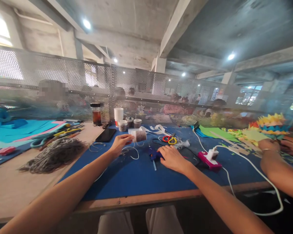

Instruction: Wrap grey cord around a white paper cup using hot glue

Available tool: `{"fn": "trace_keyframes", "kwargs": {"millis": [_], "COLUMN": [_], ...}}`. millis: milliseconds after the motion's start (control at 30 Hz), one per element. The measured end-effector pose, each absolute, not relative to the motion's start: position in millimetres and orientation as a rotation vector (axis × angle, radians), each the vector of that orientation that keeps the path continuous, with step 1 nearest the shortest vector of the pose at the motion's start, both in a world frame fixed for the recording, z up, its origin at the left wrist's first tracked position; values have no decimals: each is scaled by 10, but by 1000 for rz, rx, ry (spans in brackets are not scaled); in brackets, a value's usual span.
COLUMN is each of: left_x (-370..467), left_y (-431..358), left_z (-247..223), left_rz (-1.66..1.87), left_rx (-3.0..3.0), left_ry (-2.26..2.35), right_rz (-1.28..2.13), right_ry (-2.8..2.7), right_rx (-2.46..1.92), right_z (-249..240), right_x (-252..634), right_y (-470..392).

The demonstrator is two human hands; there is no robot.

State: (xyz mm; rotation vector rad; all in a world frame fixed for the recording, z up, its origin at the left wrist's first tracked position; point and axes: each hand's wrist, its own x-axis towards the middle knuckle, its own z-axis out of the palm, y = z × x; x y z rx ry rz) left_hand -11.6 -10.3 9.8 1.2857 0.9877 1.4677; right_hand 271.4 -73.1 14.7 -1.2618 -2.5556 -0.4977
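My left hand [120, 145] pinches a white paper cup [139, 134] by one end and holds it sideways above the blue mat. Grey-brown string appears to be wound round part of the cup, and a loose strand curls on the mat below. My right hand [173, 158] lies over a dark blue glue gun [153, 154], fingers curled on its body. From the gun's back end a pale glue stick [154, 166] sticks out towards me. Scissors [169, 139] with red and yellow handles rest just beyond that hand.
A magenta power strip [211, 162] with a white charger and cables lies right. At left are a grey cord bundle [57, 152] and tools. Small cups [122, 125], a jar [96, 113] and a phone [105, 135] stand or lie behind. A co-worker's hands [271, 144] are far right.
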Motion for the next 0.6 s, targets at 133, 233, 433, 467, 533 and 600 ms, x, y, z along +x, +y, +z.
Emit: {"fn": "trace_keyframes", "kwargs": {"millis": [133,233,433,467,533,600], "left_x": [-125,-159,-215,-215,-209,-204], "left_y": [-105,-95,-62,-63,-69,-71], "left_z": [119,130,120,119,115,107], "left_rz": [1493,1527,1552,1549,1527,1507], "left_rx": [1268,1265,1231,1231,1239,1241], "left_ry": [1025,1036,1077,1076,1076,1082], "right_rz": [-481,-547,-530,-507,-459,-416], "right_ry": [-2489,-2433,-2172,-2128,-2049,-1988], "right_rx": [-1249,-1246,-1327,-1327,-1304,-1263], "right_z": [102,85,64,60,53,57], "right_x": [2670,2661,2631,2623,2601,2570], "right_y": [-722,-723,-677,-670,-663,-663]}}
